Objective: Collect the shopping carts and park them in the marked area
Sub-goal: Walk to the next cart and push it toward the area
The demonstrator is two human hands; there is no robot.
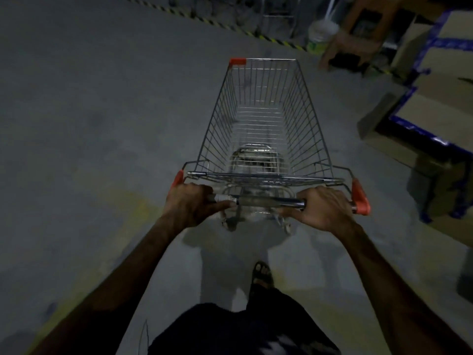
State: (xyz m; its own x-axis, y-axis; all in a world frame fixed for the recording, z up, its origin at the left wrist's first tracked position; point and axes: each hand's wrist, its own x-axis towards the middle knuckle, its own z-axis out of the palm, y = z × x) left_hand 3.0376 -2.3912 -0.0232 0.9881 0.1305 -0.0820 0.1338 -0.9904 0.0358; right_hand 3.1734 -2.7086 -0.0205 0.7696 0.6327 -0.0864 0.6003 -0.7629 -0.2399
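So there's a wire shopping cart (pixel 263 124) sitting right in the middle of the view on a grey concrete floor (pixel 89 111), nose pointing away from the person, basket with nothing in it as far as I can see, orange plastic caps on one front corner and on both ends of the handle bar (pixel 266 200). Around it: off to the right there's a stack of cardboard boxes (pixel 435 103) with blue tape, sitting pretty near the cart's right side. Ahead and a bit right of the nose there's a brown wooden stool-looking thing (pixel 355 39) and a whitish bucket (pixel 321 37) just beside it. A yellow-and-black striped strip (pixel 230 25) runs along the floor edge up ahead, and behind it there's some metal frame (pixel 279 14), too dark and blurry to say what. Faint yellow paint (pixel 133 213) marks the floor to the left of the handle. Now the hands: the left hand (pixel 189 207) is wrapped round the left end of the bar, fingers curled over the top and the thumb lying along the bar pointing inward. The right hand (pixel 325 208) grips the right end the same way, fingers curled over, close together. Down below you can see a foot in a sandal (pixel 261 276) on the floor behind the cart.
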